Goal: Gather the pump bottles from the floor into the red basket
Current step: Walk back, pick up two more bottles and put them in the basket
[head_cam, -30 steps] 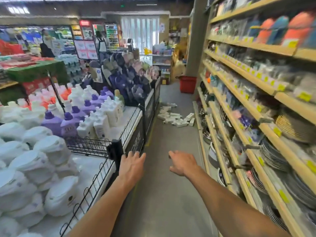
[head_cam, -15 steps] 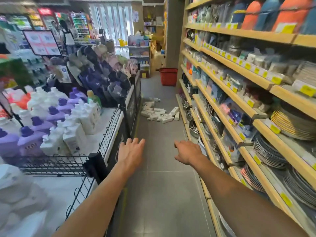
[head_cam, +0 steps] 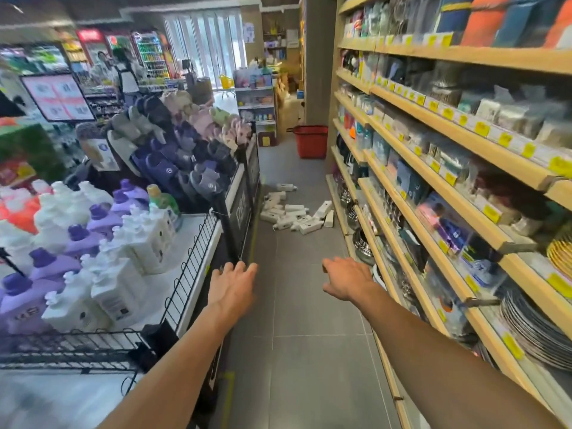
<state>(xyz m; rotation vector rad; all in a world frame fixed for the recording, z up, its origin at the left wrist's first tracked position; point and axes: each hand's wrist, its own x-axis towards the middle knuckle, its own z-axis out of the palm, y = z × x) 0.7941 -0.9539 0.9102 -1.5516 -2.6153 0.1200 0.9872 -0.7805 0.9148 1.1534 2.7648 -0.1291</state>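
Several white pump bottles (head_cam: 295, 216) lie scattered in a heap on the grey tiled floor, midway down the aisle. Farther back, the red basket (head_cam: 310, 141) stands upright on the floor beside the right shelving. My left hand (head_cam: 232, 286) is stretched forward, fingers straight, holding nothing. My right hand (head_cam: 346, 278) reaches forward too, fingers relaxed and empty. Both hands are well short of the bottles.
Wooden shelves (head_cam: 439, 119) with packaged goods and plates line the right side. On the left a wire-fenced display table (head_cam: 192, 274) carries white and purple detergent bottles, with a slipper rack (head_cam: 185, 144) behind. People stand at the far left counter (head_cam: 120, 72).
The view has advanced down the aisle, so the bottle heap and red basket look closer. Both arms stay stretched forward with empty hands.
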